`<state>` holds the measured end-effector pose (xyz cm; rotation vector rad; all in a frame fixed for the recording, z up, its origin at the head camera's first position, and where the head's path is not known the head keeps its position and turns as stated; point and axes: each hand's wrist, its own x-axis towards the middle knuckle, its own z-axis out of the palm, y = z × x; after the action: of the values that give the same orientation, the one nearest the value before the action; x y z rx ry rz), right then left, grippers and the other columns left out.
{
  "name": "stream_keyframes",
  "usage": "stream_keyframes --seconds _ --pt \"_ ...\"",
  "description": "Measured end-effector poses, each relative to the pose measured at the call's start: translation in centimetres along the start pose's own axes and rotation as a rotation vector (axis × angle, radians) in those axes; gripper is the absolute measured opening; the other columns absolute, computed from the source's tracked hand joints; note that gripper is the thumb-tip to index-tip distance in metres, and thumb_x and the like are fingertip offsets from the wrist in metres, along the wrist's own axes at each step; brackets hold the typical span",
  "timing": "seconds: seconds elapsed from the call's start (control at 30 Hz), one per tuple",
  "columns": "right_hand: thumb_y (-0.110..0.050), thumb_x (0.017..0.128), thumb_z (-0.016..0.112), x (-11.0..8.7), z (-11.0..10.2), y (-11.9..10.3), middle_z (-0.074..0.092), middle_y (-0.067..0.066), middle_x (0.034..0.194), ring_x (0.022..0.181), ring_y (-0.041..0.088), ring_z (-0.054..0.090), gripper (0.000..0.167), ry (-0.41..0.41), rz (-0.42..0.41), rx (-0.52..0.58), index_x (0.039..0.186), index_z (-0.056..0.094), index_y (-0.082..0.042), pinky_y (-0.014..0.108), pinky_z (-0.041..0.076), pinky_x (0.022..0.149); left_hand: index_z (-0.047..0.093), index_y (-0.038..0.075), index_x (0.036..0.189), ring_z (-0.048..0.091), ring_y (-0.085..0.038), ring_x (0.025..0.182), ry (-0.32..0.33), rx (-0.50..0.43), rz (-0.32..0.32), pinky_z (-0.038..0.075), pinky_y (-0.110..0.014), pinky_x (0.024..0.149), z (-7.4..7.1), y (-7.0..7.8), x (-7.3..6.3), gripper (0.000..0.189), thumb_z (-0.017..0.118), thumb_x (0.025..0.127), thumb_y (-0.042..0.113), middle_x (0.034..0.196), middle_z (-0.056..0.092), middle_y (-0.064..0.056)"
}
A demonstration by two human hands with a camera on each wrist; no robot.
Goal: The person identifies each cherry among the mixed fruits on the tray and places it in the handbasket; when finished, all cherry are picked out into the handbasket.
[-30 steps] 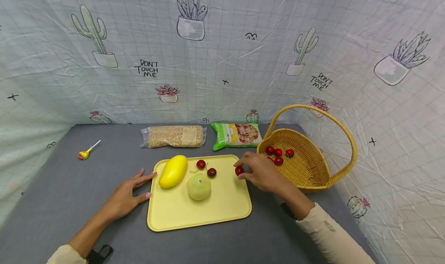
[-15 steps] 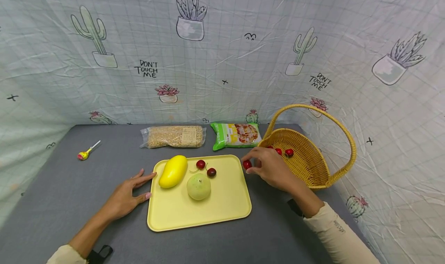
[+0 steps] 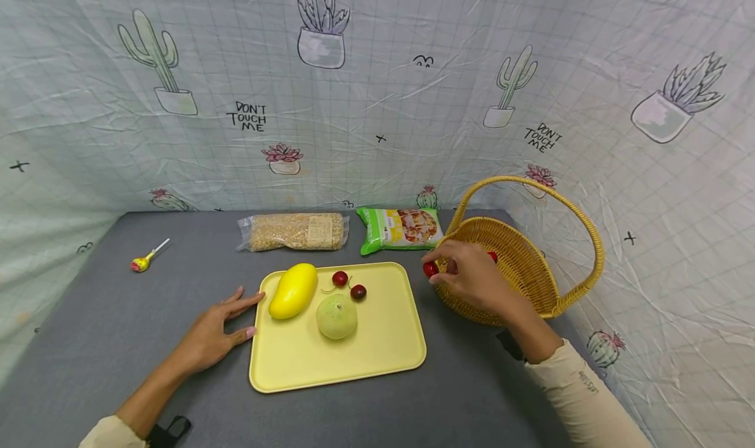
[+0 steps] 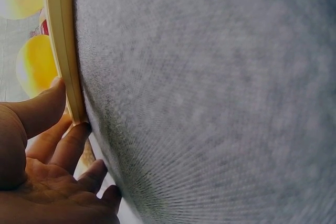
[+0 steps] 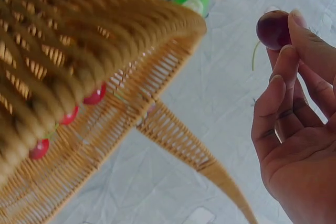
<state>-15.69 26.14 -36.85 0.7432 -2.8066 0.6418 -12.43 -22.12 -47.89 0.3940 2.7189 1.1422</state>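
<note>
My right hand (image 3: 468,274) pinches a dark red cherry (image 3: 430,269) between thumb and fingertips, at the near left rim of the wicker basket (image 3: 527,264). The right wrist view shows this cherry with its thin green stem, beside the basket wall (image 5: 68,40). Several red cherries (image 5: 94,94) lie inside the basket, mostly behind my hand in the head view. My left hand (image 3: 209,336) touches the left edge of the yellow tray (image 3: 377,343) with spread fingers. On the tray are a yellow mango (image 3: 293,291), a pale green round fruit (image 3: 337,317) and two cherries (image 3: 358,292).
Behind the tray lie a clear bag of grains (image 3: 295,232) and a green snack packet (image 3: 404,230). A lollipop (image 3: 141,263) rests on the grey table at the far left. The basket's tall handle (image 3: 580,215) arches above it; a patterned cloth hangs behind.
My right hand has carried the pinched cherry from above the tray's right edge rightward to the basket rim. The left hand has stayed at the tray.
</note>
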Motion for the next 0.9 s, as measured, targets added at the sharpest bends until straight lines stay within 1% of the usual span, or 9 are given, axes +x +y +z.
stream_keyframes --seconds 0.07,0.27,0.47,0.6,0.77,0.83,0.9 --pt "-0.014 0.081 0.093 0.0 -0.4 0.2 0.076 -0.001 0.094 0.066 0.005 0.053 0.032 0.010 0.005 0.000 0.111 0.083 -0.016 0.026 0.044 0.063 0.056 0.013 0.156 0.027 -0.061 0.154 0.001 -0.003 -0.001 0.028 -0.080 0.116 0.0 0.0 0.0 0.067 0.082 0.094 0.016 0.166 0.032 -0.036" --pt "-0.014 0.081 0.093 -0.2 -1.3 1.2 0.075 0.003 0.092 0.065 0.009 0.050 0.032 0.019 0.032 0.013 0.111 0.083 -0.011 0.025 0.042 0.061 0.057 0.015 0.156 0.028 -0.061 0.154 0.004 0.004 -0.001 0.028 -0.080 0.116 0.1 -0.1 0.0 0.067 0.082 0.093 0.018 0.167 0.032 -0.036" --pt "-0.011 0.083 0.091 -0.4 -2.0 2.1 0.074 0.002 0.090 0.066 0.012 0.052 0.032 0.007 0.080 0.029 0.114 0.083 -0.012 0.026 0.043 0.060 0.057 0.015 0.156 0.029 -0.061 0.154 0.004 0.015 -0.003 0.028 -0.080 0.115 0.1 -0.1 0.0 0.068 0.083 0.093 0.019 0.166 0.032 -0.037" --pt "-0.012 0.085 0.090 -0.5 -2.5 2.7 0.072 0.000 0.086 0.063 0.012 0.054 0.031 -0.008 0.121 0.033 0.115 0.083 -0.013 0.026 0.044 0.058 0.057 0.014 0.156 0.028 -0.061 0.154 0.002 0.006 0.000 0.028 -0.080 0.116 0.1 -0.1 0.0 0.068 0.083 0.093 0.018 0.166 0.032 -0.036" --pt "-0.013 0.086 0.089 -0.6 -3.0 3.6 0.064 -0.001 0.072 0.061 0.014 0.050 0.029 -0.018 0.174 0.003 0.114 0.083 -0.014 0.028 0.041 0.058 0.057 0.014 0.156 0.028 -0.060 0.155 0.004 -0.007 0.005 0.028 -0.080 0.116 0.1 -0.1 0.0 0.068 0.083 0.093 0.019 0.166 0.033 -0.036" --pt "-0.013 0.088 0.089 -0.6 -3.2 4.0 0.063 0.000 0.070 0.061 0.015 0.049 0.028 -0.027 0.200 -0.014 0.115 0.083 -0.014 0.030 0.040 0.061 0.057 0.014 0.155 0.028 -0.060 0.154 0.007 -0.005 0.009 0.028 -0.080 0.116 0.1 -0.1 0.0 0.068 0.083 0.093 0.019 0.166 0.033 -0.036" --pt "-0.013 0.088 0.088 -0.6 -3.5 4.3 0.065 0.001 0.071 0.062 0.016 0.051 0.028 -0.035 0.223 -0.018 0.116 0.083 -0.014 0.031 0.041 0.061 0.057 0.014 0.155 0.029 -0.060 0.154 0.010 0.000 0.013 0.029 -0.080 0.116 0.1 -0.1 0.0 0.068 0.083 0.093 0.019 0.166 0.034 -0.036"
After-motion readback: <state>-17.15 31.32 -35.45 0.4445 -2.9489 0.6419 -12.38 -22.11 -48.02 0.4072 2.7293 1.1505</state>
